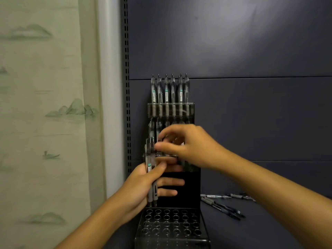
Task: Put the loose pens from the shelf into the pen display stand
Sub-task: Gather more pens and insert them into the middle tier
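Between both hands (143, 184): pens (152, 187).

Light: dim where I work | soft glare on the back panel (233, 42) upper right | my right hand (186, 146) motion-blurred | edges bowed

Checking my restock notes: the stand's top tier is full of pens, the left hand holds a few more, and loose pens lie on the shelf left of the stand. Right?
Not quite: the head view shows the loose pens on the shelf right of the stand, not left. The rest holds.
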Tool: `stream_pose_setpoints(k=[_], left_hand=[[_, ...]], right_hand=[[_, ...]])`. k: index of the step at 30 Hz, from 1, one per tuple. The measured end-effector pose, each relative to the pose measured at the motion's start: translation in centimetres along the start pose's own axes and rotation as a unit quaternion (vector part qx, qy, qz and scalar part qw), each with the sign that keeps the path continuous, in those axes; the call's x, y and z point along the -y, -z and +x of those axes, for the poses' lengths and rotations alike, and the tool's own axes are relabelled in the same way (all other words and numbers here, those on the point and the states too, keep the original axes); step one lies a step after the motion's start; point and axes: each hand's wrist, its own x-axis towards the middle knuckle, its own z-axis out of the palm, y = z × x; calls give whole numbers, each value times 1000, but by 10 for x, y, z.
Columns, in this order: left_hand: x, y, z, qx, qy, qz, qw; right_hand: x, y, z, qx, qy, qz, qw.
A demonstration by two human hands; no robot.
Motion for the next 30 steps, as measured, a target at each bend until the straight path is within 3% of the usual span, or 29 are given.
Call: stream_pose_setpoints(k=[3, 6, 24, 30], left_hand=[[-2, -8, 0, 14, -2, -3, 1000], [-1, -9, -1, 20, -3, 2, 1000], [4, 2, -5, 10, 22, 15, 1000], [7, 4, -5, 6, 14, 31, 999]], right_hand=[[1, -12, -4, 58, 2, 13, 998], [-1, -14, -8, 65, -13, 87, 994], [4, -9, 1, -68, -20, 181, 981], [-2, 24, 26, -183, -26, 209, 960]])
